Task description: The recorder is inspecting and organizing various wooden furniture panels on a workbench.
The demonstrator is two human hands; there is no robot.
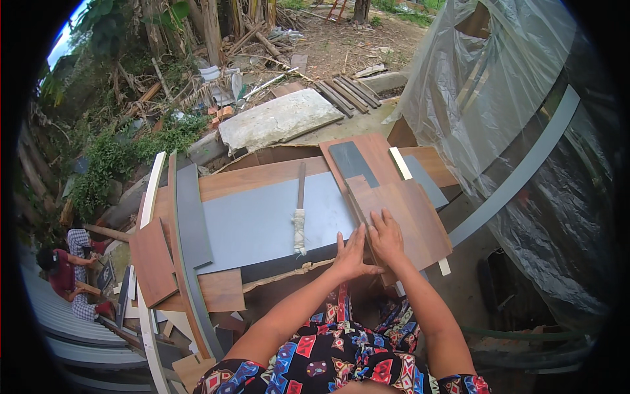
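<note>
A brown wood-grain board [417, 226] lies in front of me, on the right half of the work surface. My right hand [386, 240] rests flat on it near its left edge, fingers stretched out. Against that left edge is my left hand [351, 255], its fingers extended and the thumb pointing toward the right wrist. Neither hand grips anything. To the left, a narrow dark tool with a handle wrapped in pale material [299, 230] lies on a blue-grey panel [256, 213]. Behind the brown board is another brown board [335, 157] with a dark grey piece [354, 163] on it.
Long strips [180, 197] and a small brown board [154, 262] lie across the left side. A long grey strip [525, 177] slants up at right, beside hanging clear plastic sheeting [453, 98]. Another person [69, 276] sits low at far left. A concrete slab [282, 118] lies beyond.
</note>
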